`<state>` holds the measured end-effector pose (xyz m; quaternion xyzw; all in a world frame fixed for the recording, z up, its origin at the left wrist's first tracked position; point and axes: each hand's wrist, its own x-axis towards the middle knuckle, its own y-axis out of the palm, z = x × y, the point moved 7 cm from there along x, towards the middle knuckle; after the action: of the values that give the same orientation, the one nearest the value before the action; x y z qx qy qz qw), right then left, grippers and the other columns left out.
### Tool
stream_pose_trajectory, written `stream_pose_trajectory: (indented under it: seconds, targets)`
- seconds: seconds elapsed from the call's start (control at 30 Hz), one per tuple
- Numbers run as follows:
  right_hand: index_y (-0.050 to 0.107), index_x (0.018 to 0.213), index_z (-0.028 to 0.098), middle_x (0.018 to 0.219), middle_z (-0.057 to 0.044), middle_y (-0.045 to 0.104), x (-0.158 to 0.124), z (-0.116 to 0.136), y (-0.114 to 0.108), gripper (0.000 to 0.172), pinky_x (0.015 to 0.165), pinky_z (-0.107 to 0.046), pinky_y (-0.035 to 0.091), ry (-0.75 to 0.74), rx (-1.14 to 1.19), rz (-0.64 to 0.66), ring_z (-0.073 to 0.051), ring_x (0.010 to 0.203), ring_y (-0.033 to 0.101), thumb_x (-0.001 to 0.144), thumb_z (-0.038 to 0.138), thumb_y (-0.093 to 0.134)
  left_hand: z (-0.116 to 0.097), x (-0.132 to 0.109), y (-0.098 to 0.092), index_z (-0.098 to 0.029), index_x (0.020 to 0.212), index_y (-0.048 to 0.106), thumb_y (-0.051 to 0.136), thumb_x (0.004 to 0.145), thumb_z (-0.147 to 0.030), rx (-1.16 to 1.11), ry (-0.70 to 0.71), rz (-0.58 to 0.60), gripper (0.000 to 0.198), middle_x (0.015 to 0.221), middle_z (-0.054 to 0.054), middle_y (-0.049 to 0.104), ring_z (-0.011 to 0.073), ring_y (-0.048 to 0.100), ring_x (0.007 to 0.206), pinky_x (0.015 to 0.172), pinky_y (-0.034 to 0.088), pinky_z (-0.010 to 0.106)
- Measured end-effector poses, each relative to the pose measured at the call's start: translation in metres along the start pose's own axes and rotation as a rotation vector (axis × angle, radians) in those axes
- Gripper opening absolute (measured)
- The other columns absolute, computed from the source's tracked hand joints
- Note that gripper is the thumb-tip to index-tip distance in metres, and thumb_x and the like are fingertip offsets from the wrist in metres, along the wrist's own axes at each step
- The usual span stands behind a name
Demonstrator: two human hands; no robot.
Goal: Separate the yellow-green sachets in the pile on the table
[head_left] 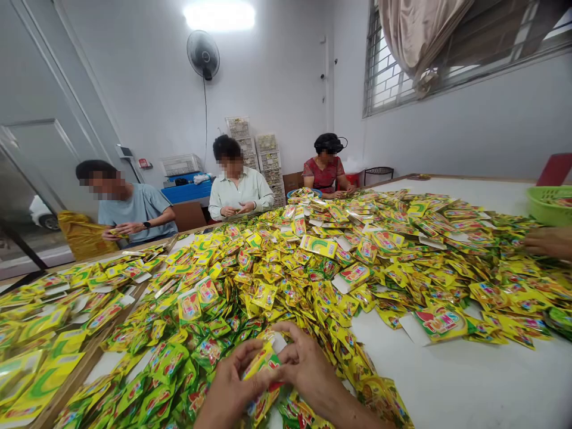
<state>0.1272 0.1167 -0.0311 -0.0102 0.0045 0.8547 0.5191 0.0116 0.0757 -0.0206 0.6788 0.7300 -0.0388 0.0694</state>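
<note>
Near the front edge of the table, my left hand [235, 378] and my right hand [310, 366] are both closed around one small yellow-and-green printed carton [263, 359]. A white flap [277, 342] sticks up at its far end, by my right fingers. My fingers cover much of the carton, so its contents are hidden. Right under my hands spreads a large heap of small yellow sachets [263, 295], with greener sachets [165, 363] on the left. Another carton [440, 325] with a white flap lies to the right of the heap.
Flat yellow cartons [40, 351] lie beyond a wooden strip [83, 372] at left. White tabletop [469, 381] shows at right. A green basket [547, 205] stands near another person's hand [549, 242]. Three people sit across the table, their hands at small items. Crates [270, 161] are stacked behind.
</note>
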Motion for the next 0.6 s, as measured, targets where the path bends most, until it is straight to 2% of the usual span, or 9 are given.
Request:
stream_pose_trajectory:
  seconds: [0.07,0.13,0.2,0.27,0.37,0.5,0.6]
  targets:
    - [0.045,0.107,0.021,0.058,0.009,0.054,0.001,0.005,-0.007,0.058,0.048,-0.018,0.034,-0.039,-0.004,-0.074,-0.009,0.05,0.047,0.053,0.011,0.063,-0.002,0.0,0.002,-0.017,0.089,0.064,0.081,0.042,-0.029,0.136,0.053,0.023,0.052,0.083,0.003,0.069,0.0202,0.058,0.075,0.068,0.044,0.026]
    - [0.046,0.106,0.023,0.062,0.009,0.053,0.0,0.01,-0.01,0.058,0.048,-0.018,0.035,-0.076,-0.1,-0.093,-0.009,0.051,0.047,0.053,0.01,0.063,0.007,0.001,0.006,-0.015,0.074,0.064,0.079,0.044,-0.03,0.212,0.027,0.063,0.037,0.065,-0.001,0.064,0.0151,0.052,0.06,0.057,0.04,0.023]
    - [0.048,0.103,0.024,0.059,0.009,0.052,-0.002,0.011,-0.01,0.054,0.048,-0.018,0.034,-0.091,-0.24,-0.055,-0.009,0.052,0.048,0.053,0.008,0.059,0.019,0.002,0.01,-0.015,0.06,0.059,0.077,0.048,-0.032,0.175,-0.01,0.074,0.028,0.052,-0.004,0.054,0.0094,0.04,0.049,0.048,0.032,0.021]
    - [0.051,0.099,0.023,0.055,0.009,0.052,-0.004,0.011,-0.007,0.05,0.049,-0.018,0.033,-0.086,-0.338,0.002,-0.01,0.052,0.049,0.053,0.006,0.055,0.028,0.003,0.012,-0.015,0.057,0.057,0.077,0.046,-0.032,0.099,-0.026,0.041,0.029,0.048,-0.006,0.049,0.0074,0.034,0.046,0.045,0.026,0.02]
    - [0.05,0.099,0.022,0.052,0.008,0.052,-0.004,0.009,-0.006,0.046,0.049,-0.02,0.034,-0.064,-0.344,0.049,-0.011,0.052,0.05,0.055,0.009,0.051,0.036,0.007,0.015,-0.014,0.057,0.059,0.079,0.04,-0.034,-0.008,-0.052,0.016,0.033,0.049,-0.004,0.05,0.0077,0.035,0.045,0.046,0.026,0.021]
    - [0.046,0.104,0.023,0.071,0.002,0.061,0.002,0.01,-0.014,0.042,0.06,-0.024,0.044,-0.108,-0.302,-0.038,-0.015,0.064,0.058,0.062,0.02,0.052,0.033,0.014,0.011,-0.013,0.056,0.062,0.081,0.035,-0.038,-0.109,-0.02,-0.016,0.038,0.05,-0.003,0.051,0.0087,0.036,0.047,0.048,0.028,0.023]
    - [0.048,0.101,0.024,0.067,0.001,0.062,0.008,-0.001,-0.009,0.04,0.061,-0.026,0.045,-0.1,-0.286,0.051,-0.018,0.064,0.06,0.062,0.024,0.052,0.041,0.012,-0.001,-0.015,0.058,0.063,0.082,0.034,-0.036,-0.087,-0.007,-0.109,0.037,0.052,-0.002,0.054,0.0118,0.043,0.05,0.052,0.033,0.024]
